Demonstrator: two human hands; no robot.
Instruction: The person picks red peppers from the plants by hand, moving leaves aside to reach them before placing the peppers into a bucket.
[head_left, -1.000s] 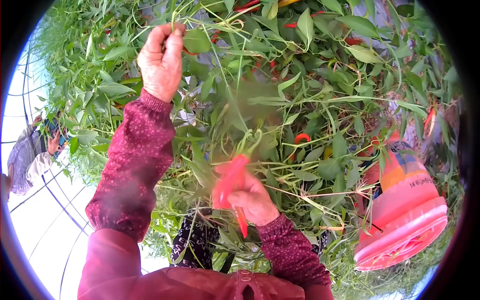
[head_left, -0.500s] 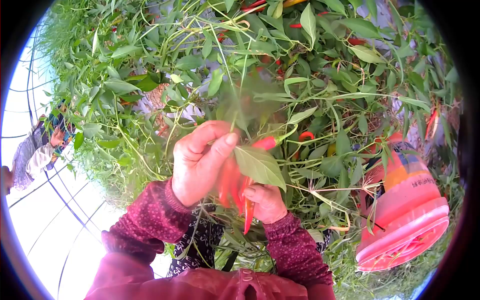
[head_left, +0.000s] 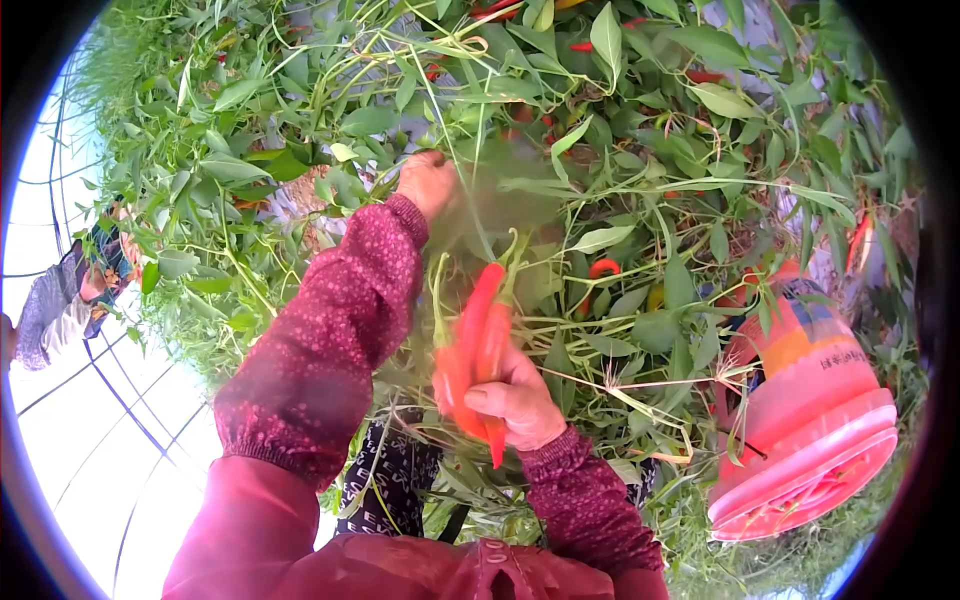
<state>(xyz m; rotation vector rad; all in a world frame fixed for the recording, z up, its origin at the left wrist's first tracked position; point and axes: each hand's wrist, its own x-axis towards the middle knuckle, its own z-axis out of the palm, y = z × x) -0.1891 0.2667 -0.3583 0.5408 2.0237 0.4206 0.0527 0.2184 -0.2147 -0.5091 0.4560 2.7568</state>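
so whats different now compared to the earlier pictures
The left grip came down beside the right grip, then moved forward again into the foliage; whether it holds anything is hidden. The leaf seen between them earlier is no longer there. The bunch of red peppers in the right grip looks fuller than at first. The right grip and pink bucket stayed roughly in place.

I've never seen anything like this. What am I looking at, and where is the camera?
No machine here: a person works barehanded. The camera is worn on that person's head, looking forward and down, so the arms rise from the bottom edge. The right hand holds a few red peppers. The left hand is among green plants; its grip is hidden, so I can't tell whether it holds anything. At the picture's right is a pink bucket with red pieces inside. Far left, another person is partly visible.
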